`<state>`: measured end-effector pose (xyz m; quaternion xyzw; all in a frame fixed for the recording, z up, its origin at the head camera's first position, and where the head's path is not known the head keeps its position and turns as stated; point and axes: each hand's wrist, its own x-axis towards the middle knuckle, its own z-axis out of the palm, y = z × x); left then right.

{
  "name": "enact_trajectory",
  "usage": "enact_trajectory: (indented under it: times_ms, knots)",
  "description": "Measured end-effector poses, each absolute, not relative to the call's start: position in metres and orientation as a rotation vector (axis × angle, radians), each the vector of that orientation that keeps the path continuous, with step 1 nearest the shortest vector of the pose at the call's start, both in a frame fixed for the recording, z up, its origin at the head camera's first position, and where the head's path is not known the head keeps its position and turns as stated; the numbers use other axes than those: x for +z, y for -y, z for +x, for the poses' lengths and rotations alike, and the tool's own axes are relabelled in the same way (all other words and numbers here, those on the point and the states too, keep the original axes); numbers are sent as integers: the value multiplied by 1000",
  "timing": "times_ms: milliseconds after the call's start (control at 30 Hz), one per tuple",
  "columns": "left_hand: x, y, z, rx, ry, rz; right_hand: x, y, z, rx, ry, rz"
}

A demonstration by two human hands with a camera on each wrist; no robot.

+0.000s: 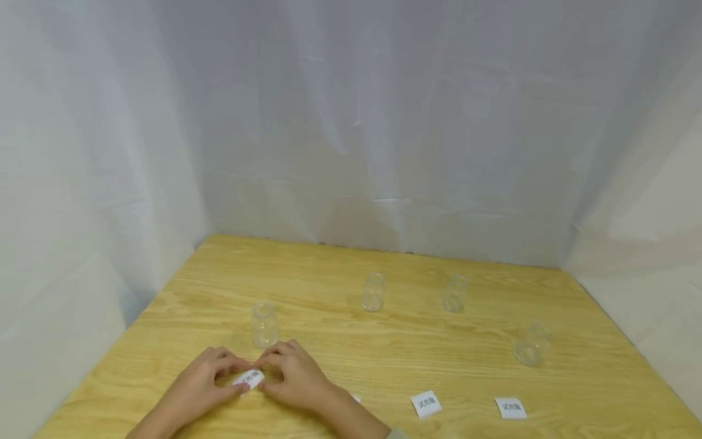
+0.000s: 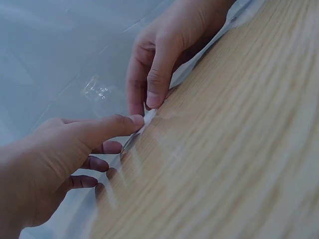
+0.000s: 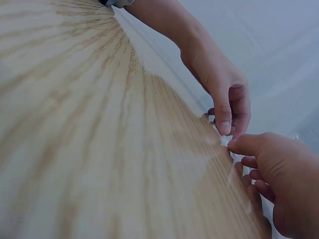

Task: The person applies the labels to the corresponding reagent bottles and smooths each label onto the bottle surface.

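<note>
A small white paper label [image 1: 250,378] with black printed characters is between my two hands, low over the table at front left. My left hand [image 1: 200,384] pinches its left side with thumb and forefinger. From the other side, the right hand [image 1: 298,378] has thumb and forefinger at its right edge. Both sets of fingertips nearly meet at the tabletop in the left wrist view, the left hand [image 2: 65,154] with its other fingers loosely bent. A clear glass bottle [image 1: 265,329] stands just beyond the hands.
More clear glass bottles stand farther off: two toward the back [image 1: 373,294] and one at right [image 1: 531,345]. Two white labels [image 1: 426,403] lie at the front right, and another [image 1: 356,399] is mostly hidden by my right forearm. White sheeting [image 1: 384,122] surrounds the wooden table [image 1: 329,280].
</note>
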<state>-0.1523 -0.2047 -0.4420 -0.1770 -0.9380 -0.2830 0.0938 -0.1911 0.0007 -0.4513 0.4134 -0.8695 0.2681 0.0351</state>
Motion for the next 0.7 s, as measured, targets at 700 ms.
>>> enact_trajectory:
  times_ms: [700]
  knots:
    - [-447, 204, -168, -1081, 2740, -651, -456, -13, -188, 819, 2604, 1178]
